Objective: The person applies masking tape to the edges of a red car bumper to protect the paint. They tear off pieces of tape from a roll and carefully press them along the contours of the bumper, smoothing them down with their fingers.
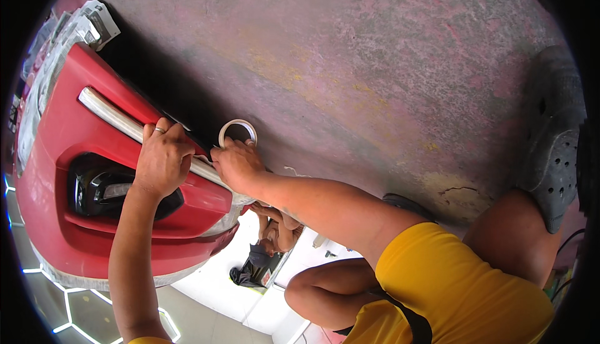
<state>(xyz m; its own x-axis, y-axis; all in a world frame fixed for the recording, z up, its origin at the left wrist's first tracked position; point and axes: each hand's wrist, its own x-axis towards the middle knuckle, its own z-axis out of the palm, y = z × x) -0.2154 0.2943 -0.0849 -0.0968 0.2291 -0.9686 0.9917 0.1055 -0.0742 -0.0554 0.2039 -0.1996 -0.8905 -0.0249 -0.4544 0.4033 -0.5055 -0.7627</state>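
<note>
hands press tape roll on red bumper

**Gloss against rough floor**

The red bumper looks like glossy painted plastic, its trim strip a bright, smooth chrome finish. The tape roll appears to be pale matt paper. The floor is rough, worn concrete with faded pink paint. The grey clog looks matt and rubbery.

One head-worn fisheye view looks steeply down, close over both hands at a red car bumper on a stained concrete floor.
</note>
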